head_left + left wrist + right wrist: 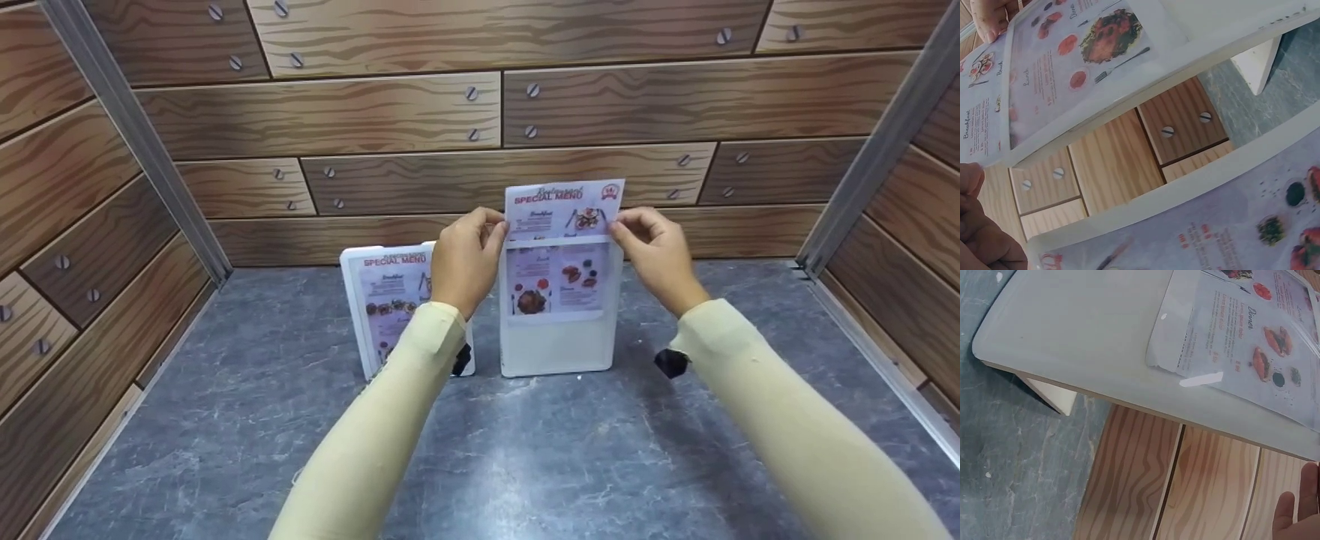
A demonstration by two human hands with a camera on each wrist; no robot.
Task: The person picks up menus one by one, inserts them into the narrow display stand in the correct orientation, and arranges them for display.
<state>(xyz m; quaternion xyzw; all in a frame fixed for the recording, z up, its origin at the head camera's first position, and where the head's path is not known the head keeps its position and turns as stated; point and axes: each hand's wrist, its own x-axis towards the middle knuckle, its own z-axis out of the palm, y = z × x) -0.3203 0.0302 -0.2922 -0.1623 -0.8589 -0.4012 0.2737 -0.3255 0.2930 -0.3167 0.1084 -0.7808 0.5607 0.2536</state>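
Observation:
A printed menu sheet [540,217] sits partway down behind the clear front of a white upright menu stand [559,351]. Its top sticks out above the stand, while white backing shows below its lower edge. My left hand [466,262] pinches the sheet's left edge between thumb and fingers, just above the stand's rim. At the opposite edge, my right hand [661,259] pinches the sheet at about the same height. In the right wrist view, the sheet's lower edge [1171,363] lies slightly slanted behind the clear panel.
Left of this stand is a second white menu stand [354,300] with a menu inside, partly hidden by my left forearm. Both stand on a grey marbled tabletop [480,450]. Wood-patterned walls [405,112] rise at the back and sides, with metal corner posts [870,142].

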